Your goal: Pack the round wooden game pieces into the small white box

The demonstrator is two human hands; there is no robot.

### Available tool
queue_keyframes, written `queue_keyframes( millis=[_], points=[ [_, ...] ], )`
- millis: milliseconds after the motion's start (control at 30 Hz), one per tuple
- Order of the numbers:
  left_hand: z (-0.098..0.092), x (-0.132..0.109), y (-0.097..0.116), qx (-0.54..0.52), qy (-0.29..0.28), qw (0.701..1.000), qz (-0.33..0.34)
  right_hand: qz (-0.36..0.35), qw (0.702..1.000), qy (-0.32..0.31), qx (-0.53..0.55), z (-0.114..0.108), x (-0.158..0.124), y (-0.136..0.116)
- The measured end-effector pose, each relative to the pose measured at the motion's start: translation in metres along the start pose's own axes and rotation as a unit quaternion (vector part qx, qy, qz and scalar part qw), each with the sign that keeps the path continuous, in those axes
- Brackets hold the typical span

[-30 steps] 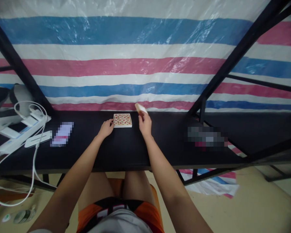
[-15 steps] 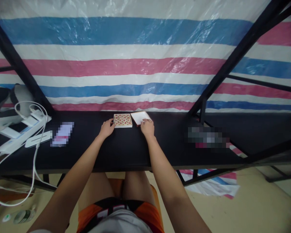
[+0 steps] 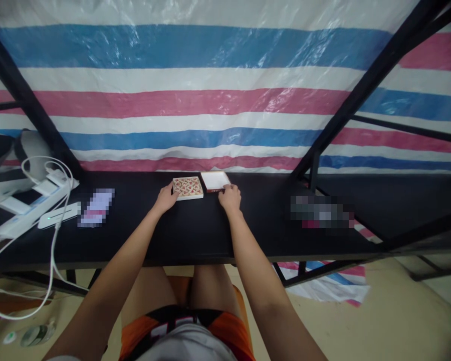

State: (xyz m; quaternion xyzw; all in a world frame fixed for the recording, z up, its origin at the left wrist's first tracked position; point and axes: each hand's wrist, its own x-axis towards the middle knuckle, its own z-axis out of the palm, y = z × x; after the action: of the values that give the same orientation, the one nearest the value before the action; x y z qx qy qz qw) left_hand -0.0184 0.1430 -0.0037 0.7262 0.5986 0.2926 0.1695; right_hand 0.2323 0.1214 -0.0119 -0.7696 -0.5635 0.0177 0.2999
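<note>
A small flat box (image 3: 188, 187) filled with round red-marked game pieces lies on the black table (image 3: 195, 230). My left hand (image 3: 166, 198) rests at its left edge, fingers curled against the box. Right beside it lies the box's lid (image 3: 215, 181), upside down with its white inside showing. My right hand (image 3: 230, 197) touches the lid's near right corner with its fingertips, knuckles bent.
At the left stand white power strips and chargers (image 3: 33, 205) with looping white cables (image 3: 52, 250). A blurred card (image 3: 96, 207) lies left of the box, and a blurred object (image 3: 321, 212) lies to the right. Black frame bars (image 3: 361, 85) rise against the striped tarp.
My right hand brought the lid down from the air and laid it flat, inside up, next to the box. The box has shifted slightly left and turned a little.
</note>
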Motion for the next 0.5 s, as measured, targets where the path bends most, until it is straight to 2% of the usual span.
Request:
queue_keyframes(
  millis=[67,200,500],
  points=[
    [-0.003,0.000,0.000,-0.032,-0.013,0.999,0.018,0.002,1.000,-0.011,-0.008,0.000,0.000,0.001],
    [-0.010,-0.001,-0.001,-0.058,-0.042,0.997,0.012,-0.011,0.999,-0.029,-0.008,-0.002,0.001,-0.001],
    [-0.021,-0.004,-0.003,-0.044,-0.086,0.995,0.027,-0.027,0.999,-0.023,-0.021,-0.002,0.003,0.001]
  ],
)
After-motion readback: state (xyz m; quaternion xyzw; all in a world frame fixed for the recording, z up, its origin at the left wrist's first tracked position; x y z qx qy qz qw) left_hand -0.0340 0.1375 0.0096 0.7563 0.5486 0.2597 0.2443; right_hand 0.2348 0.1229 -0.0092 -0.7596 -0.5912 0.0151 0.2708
